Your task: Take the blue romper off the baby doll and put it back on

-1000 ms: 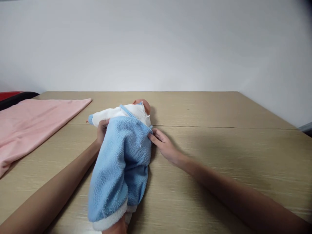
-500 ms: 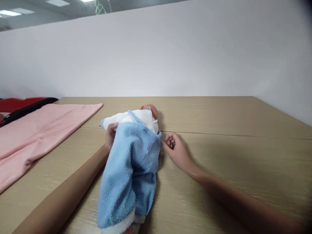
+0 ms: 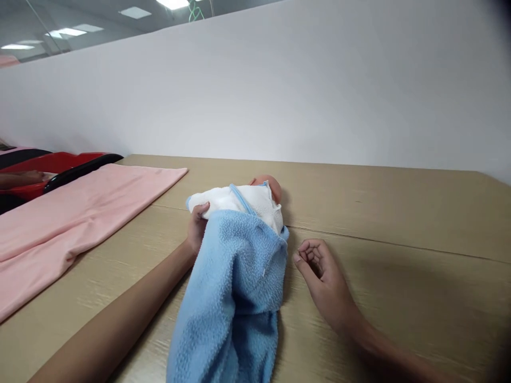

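Observation:
A baby doll (image 3: 266, 187) lies on the table with its head toward the wall, its face out of sight. It wears a white top (image 3: 253, 199) with light blue trim and fluffy blue pants (image 3: 235, 266). My left hand (image 3: 197, 229) grips the doll's left side at the waist, thumb on top near the white sleeve; its other fingers are hidden behind the clothing. To the right of the doll, my right hand (image 3: 321, 274) hovers apart from it, fingers loosely curled and thumb separate, with nothing in it.
A pink cloth (image 3: 91, 213) is spread over the table (image 3: 383, 213) at the left. Behind it is a red and black container (image 3: 75, 162), with another person's hand (image 3: 32, 178) in it. A white partition (image 3: 279, 96) closes off the far side.
My right hand has drawn away from the pants' waist edge, to the right and nearer me, and its fingers have loosened. My left hand keeps its grip. The view has turned left.

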